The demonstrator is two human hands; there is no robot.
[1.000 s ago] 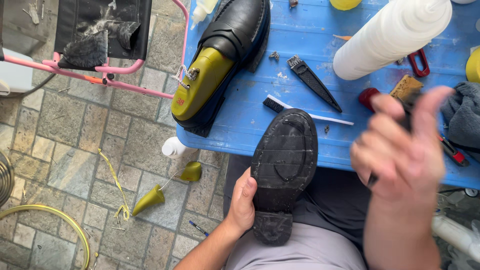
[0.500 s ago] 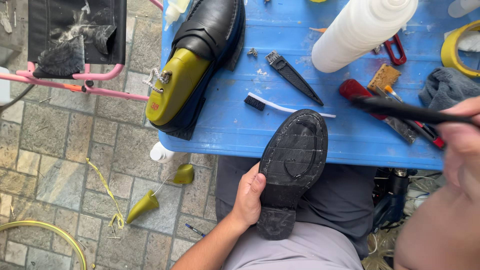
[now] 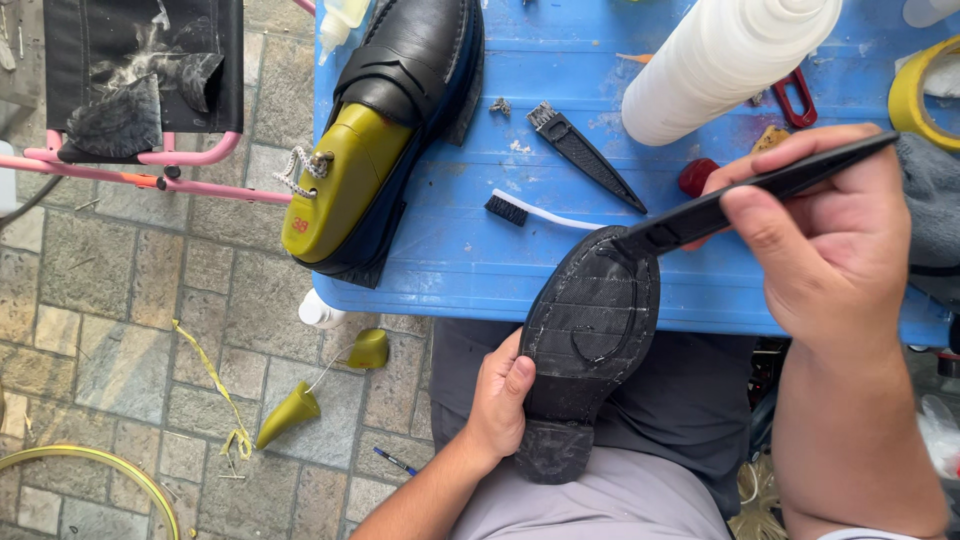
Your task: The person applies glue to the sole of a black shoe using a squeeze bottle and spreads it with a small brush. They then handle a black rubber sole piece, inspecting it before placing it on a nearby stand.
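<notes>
Upturned shoe sole (image 3: 590, 345) leaning on the blue table (image 3: 450, 265) near edge, left hand (image 3: 497, 400) gripping the sole's left side near the heel, right hand (image 3: 830, 245) closed around a black tool (image 3: 745, 198), tip touching the sole's toe edge, small brush (image 3: 530, 212) just above the sole.

A blue plastic table (image 3: 470, 270) stands on grey stone paving (image 3: 120, 300) in daylight. Left of it, a pink-framed chair (image 3: 150, 158) with black fabric sits on the pavers.
</notes>
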